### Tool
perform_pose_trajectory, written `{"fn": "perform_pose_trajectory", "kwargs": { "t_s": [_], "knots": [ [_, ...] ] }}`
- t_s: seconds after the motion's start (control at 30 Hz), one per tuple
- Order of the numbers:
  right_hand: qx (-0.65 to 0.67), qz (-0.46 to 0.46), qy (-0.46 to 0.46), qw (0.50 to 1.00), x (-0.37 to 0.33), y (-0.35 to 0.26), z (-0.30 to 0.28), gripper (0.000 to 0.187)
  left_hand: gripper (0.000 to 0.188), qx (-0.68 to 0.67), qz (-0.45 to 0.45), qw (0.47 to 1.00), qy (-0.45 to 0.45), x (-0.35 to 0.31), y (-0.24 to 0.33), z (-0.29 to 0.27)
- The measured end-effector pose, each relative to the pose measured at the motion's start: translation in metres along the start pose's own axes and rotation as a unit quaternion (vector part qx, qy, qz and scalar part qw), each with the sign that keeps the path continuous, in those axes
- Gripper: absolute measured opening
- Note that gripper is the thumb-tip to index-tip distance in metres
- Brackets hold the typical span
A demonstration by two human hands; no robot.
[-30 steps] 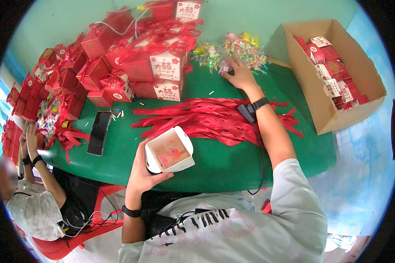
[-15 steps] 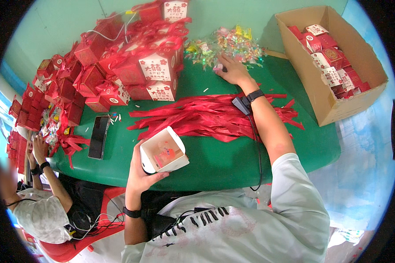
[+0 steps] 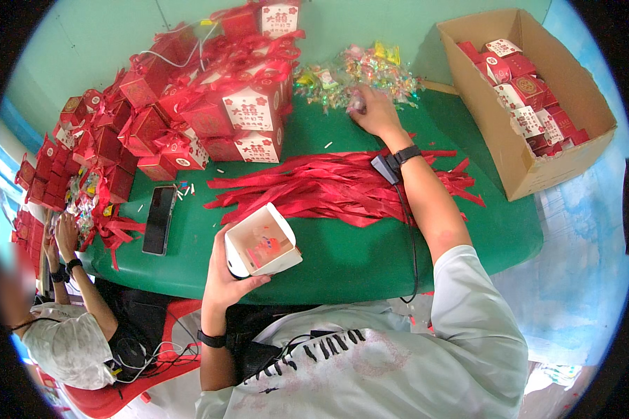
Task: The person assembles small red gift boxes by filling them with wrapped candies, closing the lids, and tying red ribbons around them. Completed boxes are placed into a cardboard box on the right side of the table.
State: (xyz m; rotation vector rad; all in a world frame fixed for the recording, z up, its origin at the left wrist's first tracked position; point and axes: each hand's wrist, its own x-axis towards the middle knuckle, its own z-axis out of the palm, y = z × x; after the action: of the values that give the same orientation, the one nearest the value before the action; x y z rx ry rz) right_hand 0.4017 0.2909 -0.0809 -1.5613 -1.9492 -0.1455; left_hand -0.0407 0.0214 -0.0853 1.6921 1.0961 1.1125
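Observation:
My left hand (image 3: pixel 223 283) is wrapped around a small white-sided gift box (image 3: pixel 285 261) above the table's near edge. The box is tilted with its top open, and some red and orange pieces show inside. At the near side of a heap of wrapped candies (image 3: pixel 384 73), my right hand (image 3: pixel 377 115) has its fingers curled together. Between them is a shiny pinkish wrapped candy (image 3: pixel 357 103), partly hidden. Red ribbons (image 3: pixel 314 185) lie in a loose bundle beneath my right forearm.
Red-and-white gift boxes tied with ribbon (image 3: pixel 248 108) are stacked at the back left. A cardboard carton (image 3: pixel 521 171) of more boxes stands at the right. A phone (image 3: pixel 159 220) lies on the green table (image 3: pixel 370 262). Another person's hands (image 3: pixel 66 234) work at the far left.
My right hand has drawn slightly back toward me, its fingers now curled around a candy. My left hand and the box have hardly moved.

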Motion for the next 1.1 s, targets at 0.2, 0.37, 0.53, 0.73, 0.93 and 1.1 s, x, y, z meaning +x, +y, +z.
{"fn": "perform_pose_trajectory", "kwargs": {
  "t_s": [0.2, 0.37, 0.53, 0.73, 0.93, 1.1],
  "knots": [
    [-0.055, 0.09, 0.018, 0.994, -0.01, -0.025, -0.017, 0.057, 0.115, 0.016, 0.001, 1.0, 0.0, -0.001, -0.004, -0.002],
    [-0.051, 0.187, 0.052, 0.98, 0.001, -0.023, -0.039, 0.06, 0.116, 0.014, -0.004, 1.0, 0.001, 0.0, 0.0, -0.002],
    [-0.093, 0.31, -0.12, 0.939, 0.006, -0.017, -0.093, 0.066, 0.116, 0.024, -0.006, 1.0, 0.008, -0.004, -0.002, -0.002],
    [-0.131, 0.311, -0.072, 0.939, -0.015, 0.095, -0.053, 0.059, 0.116, 0.021, 0.01, 1.0, -0.004, 0.003, -0.001, 0.001],
    [-0.035, 0.155, -0.08, 0.984, -0.012, 0.085, -0.028, 0.044, 0.115, 0.022, -0.016, 1.0, 0.013, -0.004, 0.006, 0.0],
    [0.142, 0.2, -0.082, 0.966, -0.01, 0.085, -0.024, 0.035, 0.115, 0.028, -0.001, 1.0, 0.001, 0.0, 0.003, -0.001]
  ]
}}
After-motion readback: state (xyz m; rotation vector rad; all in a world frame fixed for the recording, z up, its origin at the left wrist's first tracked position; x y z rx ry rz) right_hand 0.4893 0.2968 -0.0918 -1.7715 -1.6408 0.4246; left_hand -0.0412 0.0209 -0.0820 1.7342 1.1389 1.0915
